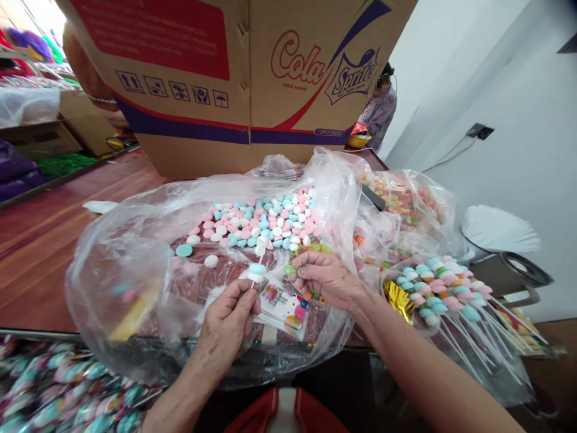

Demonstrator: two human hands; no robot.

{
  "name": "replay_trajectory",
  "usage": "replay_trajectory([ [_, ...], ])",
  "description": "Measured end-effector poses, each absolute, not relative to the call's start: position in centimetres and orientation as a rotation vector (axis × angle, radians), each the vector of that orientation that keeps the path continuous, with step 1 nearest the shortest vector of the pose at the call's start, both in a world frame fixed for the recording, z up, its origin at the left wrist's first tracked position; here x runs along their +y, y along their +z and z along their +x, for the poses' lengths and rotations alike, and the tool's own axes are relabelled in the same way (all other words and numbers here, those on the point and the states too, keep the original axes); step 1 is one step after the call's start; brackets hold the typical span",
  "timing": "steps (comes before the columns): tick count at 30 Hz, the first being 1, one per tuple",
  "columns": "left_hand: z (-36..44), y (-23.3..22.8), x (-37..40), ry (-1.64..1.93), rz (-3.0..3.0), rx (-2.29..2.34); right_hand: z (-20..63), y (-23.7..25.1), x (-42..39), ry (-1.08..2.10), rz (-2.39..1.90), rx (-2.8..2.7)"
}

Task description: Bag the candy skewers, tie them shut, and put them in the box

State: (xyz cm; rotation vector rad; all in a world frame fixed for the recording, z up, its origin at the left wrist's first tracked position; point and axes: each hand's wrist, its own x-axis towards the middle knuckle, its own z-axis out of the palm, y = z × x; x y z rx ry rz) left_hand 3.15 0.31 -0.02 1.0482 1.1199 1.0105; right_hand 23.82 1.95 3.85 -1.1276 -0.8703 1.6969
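Fingers of both hands at work over an open plastic bag [135,240] of pastel candies [261,222].
Left hand [228,322] fingers were closed on a thin white stick [253,282] topped by a blue candy [256,269]; right hand [327,276] fingers pinched a small green candy [289,270] just beside it. Printed wrappers [283,304] lay beneath the fingers, finished candy sticks [444,288] to their right, a cardboard box [243,78] beyond.

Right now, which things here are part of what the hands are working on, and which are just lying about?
In hand:
left hand pinching a stick with a blue candy
right hand with a green candy ring in its grip
pastel candy pile
printed wrappers
finished skewers

Lying about:
cardboard box
gummy bag
white paper stack
person behind
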Motion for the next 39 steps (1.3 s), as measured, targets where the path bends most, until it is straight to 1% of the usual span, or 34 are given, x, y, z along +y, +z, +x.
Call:
replay_trajectory([
  [4,3.9,3.0,0.1,1.017,0.907,1.119,23.4,4.1,1.4,1.666,-1.14,-0.899],
  [7,4.8,4.1,0.2,1.002,0.881,1.112,23.2,4.1,1.1,1.64,-1.139,-0.924],
  [12,6.3,3.4,1.1,0.965,1.03,1.043,22.8,4.0,0.6,1.566,-1.112,-1.004],
  [22,7.5,3.1,1.4,0.99,1.065,1.04,22.6,3.9,0.3,1.403,-1.131,-1.112],
  [24,7.8,3.2,1.4,1.032,0.988,1.05,22.7,4.0,0.0,1.313,-1.179,-1.225],
  [27,8.4,3.5,1.4,1.088,0.846,1.018,22.7,4.0,-0.5,1.097,-1.26,-1.319],
  [30,9.0,4.1,1.4,1.148,0.801,0.944,22.5,4.1,-0.7,1.004,-1.284,-1.191],
  [34,9.5,5.1,1.4,1.22,0.762,0.85,22.2,4.7,-0.6,0.971,-1.241,-1.055],
  [39,9.7,6.1,1.3,1.205,0.721,0.798,22.1,5.0,-0.6,0.956,-1.126,-0.918],
])
